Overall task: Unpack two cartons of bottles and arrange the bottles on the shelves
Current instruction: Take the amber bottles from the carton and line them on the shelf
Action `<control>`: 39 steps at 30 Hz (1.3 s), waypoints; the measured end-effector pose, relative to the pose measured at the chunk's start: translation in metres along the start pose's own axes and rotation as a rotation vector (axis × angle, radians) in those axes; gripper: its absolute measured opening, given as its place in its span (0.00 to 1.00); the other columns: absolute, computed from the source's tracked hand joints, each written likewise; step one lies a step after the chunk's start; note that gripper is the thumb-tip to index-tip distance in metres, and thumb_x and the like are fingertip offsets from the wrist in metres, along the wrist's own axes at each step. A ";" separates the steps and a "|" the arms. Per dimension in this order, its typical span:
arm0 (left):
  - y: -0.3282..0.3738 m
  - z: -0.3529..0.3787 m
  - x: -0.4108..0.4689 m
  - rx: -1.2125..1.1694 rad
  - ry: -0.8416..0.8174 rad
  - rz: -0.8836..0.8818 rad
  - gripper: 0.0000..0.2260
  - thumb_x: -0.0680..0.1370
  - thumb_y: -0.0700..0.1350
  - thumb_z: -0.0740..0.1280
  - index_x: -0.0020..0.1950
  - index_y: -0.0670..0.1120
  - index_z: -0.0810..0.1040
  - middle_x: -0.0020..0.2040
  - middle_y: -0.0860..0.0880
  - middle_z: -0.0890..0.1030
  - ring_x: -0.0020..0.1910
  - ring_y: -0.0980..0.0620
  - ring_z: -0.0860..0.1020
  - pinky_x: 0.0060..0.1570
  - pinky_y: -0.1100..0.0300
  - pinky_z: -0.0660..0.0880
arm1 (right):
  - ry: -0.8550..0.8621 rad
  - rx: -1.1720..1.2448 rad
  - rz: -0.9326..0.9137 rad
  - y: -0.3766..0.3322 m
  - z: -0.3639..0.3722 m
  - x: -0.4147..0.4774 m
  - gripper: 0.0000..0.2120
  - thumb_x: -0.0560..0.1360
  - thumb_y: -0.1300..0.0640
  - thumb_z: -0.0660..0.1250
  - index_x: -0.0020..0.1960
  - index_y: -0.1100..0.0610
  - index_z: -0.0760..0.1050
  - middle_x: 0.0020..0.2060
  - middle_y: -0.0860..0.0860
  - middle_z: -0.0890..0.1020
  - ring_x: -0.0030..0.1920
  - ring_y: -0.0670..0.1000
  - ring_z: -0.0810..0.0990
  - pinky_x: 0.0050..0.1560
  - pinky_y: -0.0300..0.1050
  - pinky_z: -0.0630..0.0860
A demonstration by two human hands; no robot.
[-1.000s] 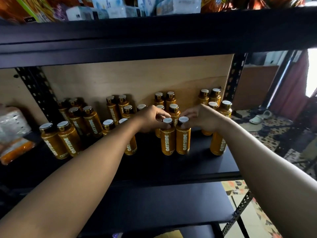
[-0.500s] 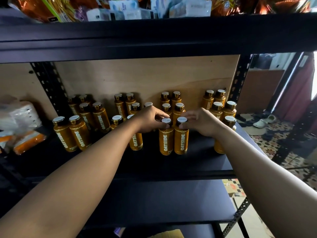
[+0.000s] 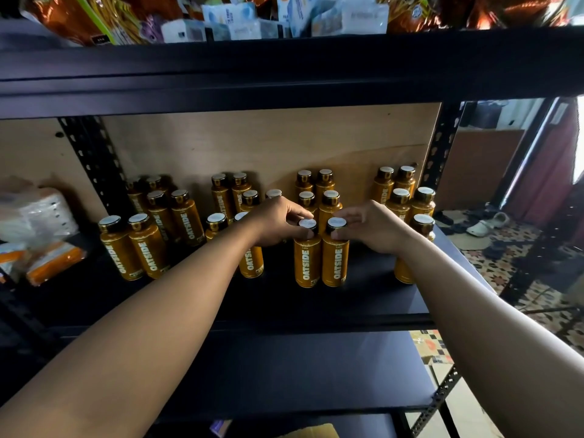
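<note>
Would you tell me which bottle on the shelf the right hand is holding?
The right bottle of the front centre pair: the right hand pinches its cap, while the left hand holds its neighbour.

shop stockroom: metal shelves [image 3: 316, 306] stocked with bottles [image 3: 148, 248] and snack packets [image 3: 79, 20].

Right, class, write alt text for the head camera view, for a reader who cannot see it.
A person's left hand grips the cap of an amber OATSIDE bottle and the right hand the cap of the neighbouring bottle, both upright on a black shelf. More bottles stand in paired rows behind and beside them, before a wooden panel.
</note>
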State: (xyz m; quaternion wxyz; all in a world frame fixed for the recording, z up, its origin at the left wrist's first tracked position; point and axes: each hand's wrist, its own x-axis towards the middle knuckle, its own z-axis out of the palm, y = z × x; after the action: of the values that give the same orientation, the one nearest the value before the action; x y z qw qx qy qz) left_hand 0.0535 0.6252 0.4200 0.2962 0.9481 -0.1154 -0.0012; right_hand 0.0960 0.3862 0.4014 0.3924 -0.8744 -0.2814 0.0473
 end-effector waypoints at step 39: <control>-0.003 0.001 0.002 -0.042 -0.013 0.020 0.22 0.77 0.50 0.73 0.69 0.48 0.77 0.69 0.49 0.78 0.65 0.53 0.75 0.50 0.66 0.72 | -0.031 -0.025 -0.017 0.004 -0.005 0.001 0.18 0.73 0.52 0.77 0.62 0.50 0.81 0.52 0.44 0.86 0.52 0.42 0.84 0.55 0.43 0.81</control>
State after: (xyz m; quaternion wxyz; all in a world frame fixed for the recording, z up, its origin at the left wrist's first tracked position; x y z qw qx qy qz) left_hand 0.0563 0.6266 0.4177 0.3151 0.9405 -0.1266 -0.0069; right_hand 0.1001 0.3818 0.4021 0.3772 -0.8760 -0.2956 0.0538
